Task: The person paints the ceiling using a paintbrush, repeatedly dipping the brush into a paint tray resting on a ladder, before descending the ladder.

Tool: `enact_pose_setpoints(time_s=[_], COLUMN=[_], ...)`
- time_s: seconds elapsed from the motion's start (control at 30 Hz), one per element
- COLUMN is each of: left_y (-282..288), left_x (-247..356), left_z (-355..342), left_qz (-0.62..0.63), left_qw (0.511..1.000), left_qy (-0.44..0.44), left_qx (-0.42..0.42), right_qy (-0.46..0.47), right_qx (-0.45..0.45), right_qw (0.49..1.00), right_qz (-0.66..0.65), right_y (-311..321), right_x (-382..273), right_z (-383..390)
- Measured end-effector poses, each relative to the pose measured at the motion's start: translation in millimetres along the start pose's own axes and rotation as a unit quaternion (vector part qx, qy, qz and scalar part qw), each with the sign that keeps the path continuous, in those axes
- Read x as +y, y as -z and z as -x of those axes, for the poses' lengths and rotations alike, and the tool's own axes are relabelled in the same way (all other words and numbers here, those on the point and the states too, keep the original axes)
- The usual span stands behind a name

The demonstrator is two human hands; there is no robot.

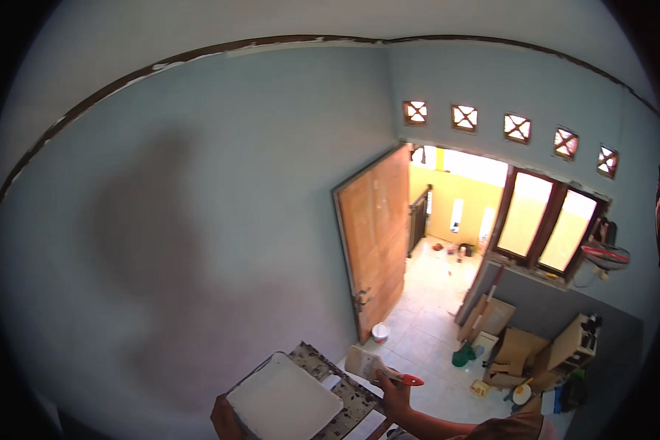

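Note:
My right hand (394, 394) is closed around a wide flat paintbrush (365, 362) with pale bristles and a red handle tip. The bristles point to the left, away from my forearm, and the handle tip sticks out on the right of my hand. Just left of it, a squarish tub (280, 355) with a pale, whitish inside sits on a dark-speckled board (312, 358). The brush is near the board's right edge, apart from the tub. My left hand is out of view.
A light blue wall (271, 169) rises on the left. Below, a wooden door (378, 242) stands open beside a doorway. A small white bucket (380, 333) is on the tiled floor. Cardboard boxes (517, 352) lie under the window (524, 213); a fan (606, 254) is at the right.

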State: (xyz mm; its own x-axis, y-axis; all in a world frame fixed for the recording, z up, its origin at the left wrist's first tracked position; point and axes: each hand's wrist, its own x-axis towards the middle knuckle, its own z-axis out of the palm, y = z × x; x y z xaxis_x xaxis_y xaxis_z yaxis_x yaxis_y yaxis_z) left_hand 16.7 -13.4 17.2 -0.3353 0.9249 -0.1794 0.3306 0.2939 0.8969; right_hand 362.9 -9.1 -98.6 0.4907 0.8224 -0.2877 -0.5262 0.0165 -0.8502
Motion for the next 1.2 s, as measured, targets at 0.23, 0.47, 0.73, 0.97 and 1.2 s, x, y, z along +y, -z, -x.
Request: enact_pose_setpoints(time_s=[0.23,0.47,0.73,0.97,1.2], left_y=[-11,-6,8,-5,1], left_x=[7,-32,-70,-50,-84], left_z=[7,-20,-52,-43,-52], left_qz=[0.004,-0.155,0.057,0.136,0.038], left_qw=[0.985,0.919,0.994,0.987,0.988], left_qy=[-0.165,-0.349,-0.096,-0.086,-0.108], left_qx=[0.044,0.1,0.01,0.017,0.099], right_qy=[0.081,0.116,0.11,0.152,0.009], right_qx=[0.022,0.048,0.031,-0.002,-0.081], right_qw=[0.995,0.991,0.989,0.763,0.98], right_qz=[0.057,0.046,0.093,0.628,-0.184], right_y=[0,-4,-1,52,28], right_x=[10,14,16,117,79], right_z=[0,2,2,-42,-25])
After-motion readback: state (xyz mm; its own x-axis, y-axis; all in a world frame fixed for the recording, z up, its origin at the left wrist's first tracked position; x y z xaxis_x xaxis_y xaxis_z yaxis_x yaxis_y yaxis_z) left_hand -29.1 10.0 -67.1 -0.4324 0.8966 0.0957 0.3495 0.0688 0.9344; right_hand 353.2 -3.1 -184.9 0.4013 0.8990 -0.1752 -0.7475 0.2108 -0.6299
